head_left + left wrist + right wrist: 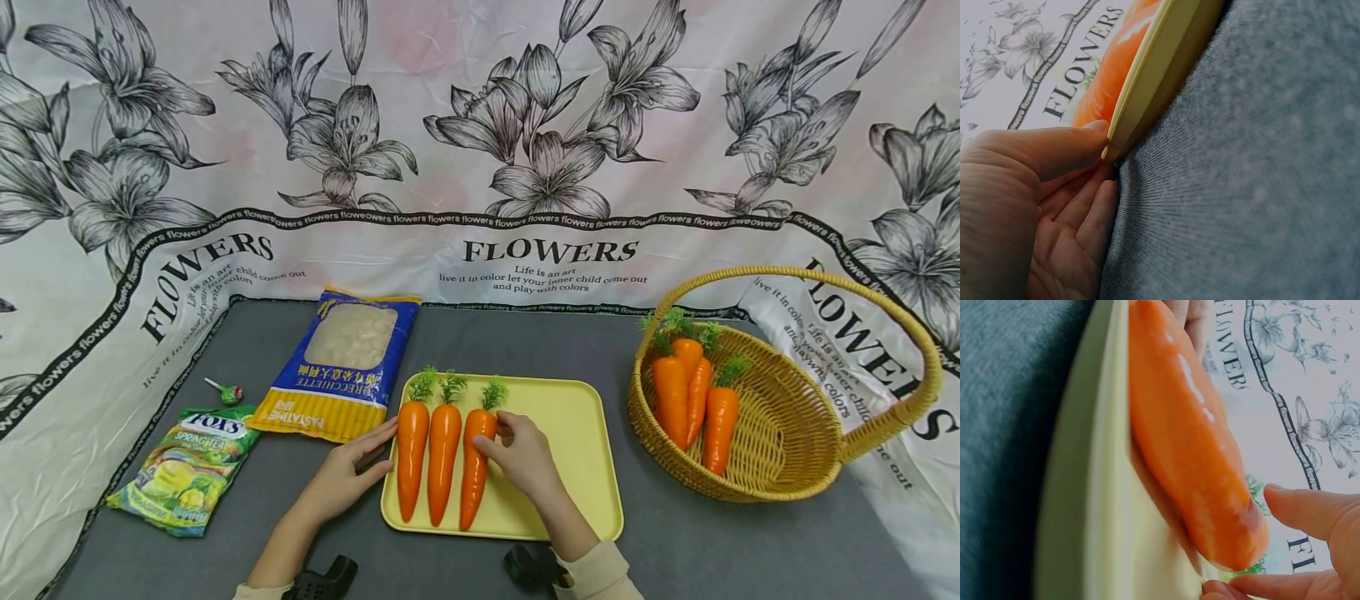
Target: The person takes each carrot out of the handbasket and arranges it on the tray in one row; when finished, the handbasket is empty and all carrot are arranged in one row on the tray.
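Note:
Three toy carrots lie side by side on a yellow tray (pixel 558 467), green tops pointing away from me: the left carrot (pixel 410 467), the middle carrot (pixel 444 467) and the right carrot (pixel 474 475). My left hand (pixel 341 479) touches the tray's left side; in the left wrist view its thumb (pixel 1079 147) meets the rim, other fingers low beside it. My right hand (pixel 525 454) straddles the thick end of the right carrot, thumb over it, fingers on its far side. In the right wrist view, a small gap shows between that thumb (pixel 1300 509) and the carrot (pixel 1191 444).
A wicker basket (pixel 787 467) with a tall handle holds several more carrots (pixel 670 392) at the right. To the left lie a blue and yellow pasta bag (pixel 337 367), a green Fox's candy bag (pixel 187 471) and a lollipop (pixel 229 393). Printed floral cloth hangs behind.

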A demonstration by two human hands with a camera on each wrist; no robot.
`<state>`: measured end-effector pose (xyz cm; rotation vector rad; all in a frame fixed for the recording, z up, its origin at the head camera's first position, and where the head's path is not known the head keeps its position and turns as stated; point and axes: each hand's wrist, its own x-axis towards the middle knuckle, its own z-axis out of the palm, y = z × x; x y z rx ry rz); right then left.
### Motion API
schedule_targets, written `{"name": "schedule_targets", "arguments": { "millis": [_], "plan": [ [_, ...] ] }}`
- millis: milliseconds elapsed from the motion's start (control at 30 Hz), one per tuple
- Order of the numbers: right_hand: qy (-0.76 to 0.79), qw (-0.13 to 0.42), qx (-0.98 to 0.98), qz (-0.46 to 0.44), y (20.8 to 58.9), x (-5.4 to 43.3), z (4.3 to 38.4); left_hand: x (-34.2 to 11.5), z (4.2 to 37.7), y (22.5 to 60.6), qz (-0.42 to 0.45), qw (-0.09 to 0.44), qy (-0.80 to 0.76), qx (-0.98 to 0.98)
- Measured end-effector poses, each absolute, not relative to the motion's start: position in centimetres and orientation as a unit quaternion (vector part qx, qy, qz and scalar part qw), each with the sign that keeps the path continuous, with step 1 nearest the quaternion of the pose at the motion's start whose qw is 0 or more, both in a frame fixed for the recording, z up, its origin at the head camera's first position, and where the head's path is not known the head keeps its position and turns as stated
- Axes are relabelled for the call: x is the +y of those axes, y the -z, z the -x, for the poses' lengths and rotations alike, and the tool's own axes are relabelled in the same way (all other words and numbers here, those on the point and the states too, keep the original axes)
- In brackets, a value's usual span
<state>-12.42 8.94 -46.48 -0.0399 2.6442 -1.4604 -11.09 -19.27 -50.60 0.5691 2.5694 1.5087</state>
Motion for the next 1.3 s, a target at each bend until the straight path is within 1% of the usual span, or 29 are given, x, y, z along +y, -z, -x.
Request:
{"name": "schedule_targets", "arguments": {
  "millis": [167,600,1000,1300],
  "plan": [
    [0.472,0.049,0.88,0.015,46.0,9.5,12.3,-19.2,11.0,50.5,-0.186,0.055,-0.5,0.844],
    [0.521,0.008,0.853,0.035,44.4,11.6,12.5,-19.0,10.9,50.2,-0.187,0.054,-0.499,0.845],
    [0.522,-0.03,0.852,0.009,41.9,15.2,12.7,-19.2,10.9,50.4,-0.181,0.054,-0.497,0.847],
    [0.53,-0.039,0.847,-0.014,39.7,18.3,13.1,-19.1,10.8,50.3,-0.187,0.05,-0.498,0.845]
  ]
}}
